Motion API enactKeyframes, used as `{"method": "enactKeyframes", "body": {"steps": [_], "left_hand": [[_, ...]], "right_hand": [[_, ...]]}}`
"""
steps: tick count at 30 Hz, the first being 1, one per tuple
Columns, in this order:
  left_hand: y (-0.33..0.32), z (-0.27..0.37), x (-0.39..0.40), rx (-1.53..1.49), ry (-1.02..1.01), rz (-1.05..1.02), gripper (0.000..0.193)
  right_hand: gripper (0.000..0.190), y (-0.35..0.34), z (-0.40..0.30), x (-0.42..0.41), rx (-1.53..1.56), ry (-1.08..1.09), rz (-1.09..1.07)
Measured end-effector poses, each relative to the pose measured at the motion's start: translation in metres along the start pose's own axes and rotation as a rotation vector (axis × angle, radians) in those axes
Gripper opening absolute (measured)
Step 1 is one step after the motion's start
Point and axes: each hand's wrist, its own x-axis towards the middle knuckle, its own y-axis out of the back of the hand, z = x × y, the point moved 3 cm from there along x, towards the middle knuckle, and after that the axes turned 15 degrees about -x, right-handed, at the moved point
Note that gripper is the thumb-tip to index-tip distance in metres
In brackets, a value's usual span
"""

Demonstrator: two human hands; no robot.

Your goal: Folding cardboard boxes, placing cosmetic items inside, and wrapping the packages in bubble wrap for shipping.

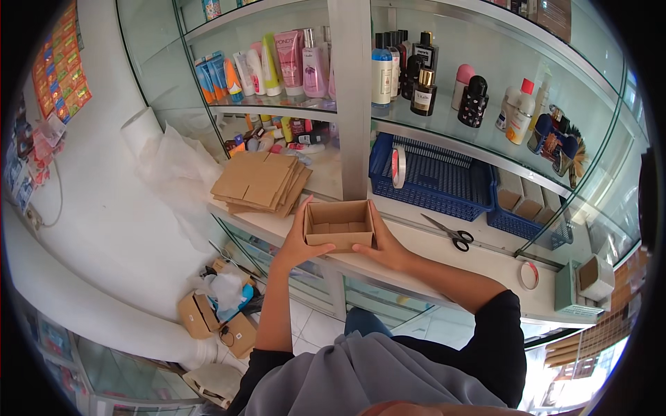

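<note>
Between my two hands is a small brown cardboard box (339,240), its top open towards me and nothing visible inside. My left hand (301,240) grips its left side, the thumb along the near wall. On the right side my right hand (384,242) holds it the same way, thumb on the near wall too. The box is at the front edge of the white counter (416,234); whether it rests there I cannot tell. Just left of it lies a stack of flat cardboard pieces (255,179). Black-handled scissors (453,235) lie to the right, blades slightly spread.
A blue plastic basket (432,195) stands behind, a tape roll (398,166) on its rim. Another tape roll (528,275) is near a green basket (570,291) at right. Glass shelves (437,122) carry bottles and tubes. Bubble wrap (177,171) hangs at left; cardboard boxes (197,314) crowd the floor.
</note>
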Motion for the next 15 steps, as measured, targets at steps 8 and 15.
{"method": "enactKeyframes", "body": {"steps": [8, 15], "left_hand": [[-0.001, 0.006, -0.005, -0.018, 0.035, 0.004, 0.114], [0.004, 0.002, -0.004, -0.065, 0.031, 0.007, 0.114]], "right_hand": [[0.111, 0.003, -0.01, -0.001, -0.113, 0.007, -0.017], [0.11, 0.004, -0.009, 0.002, -0.06, 0.015, -0.027]]}}
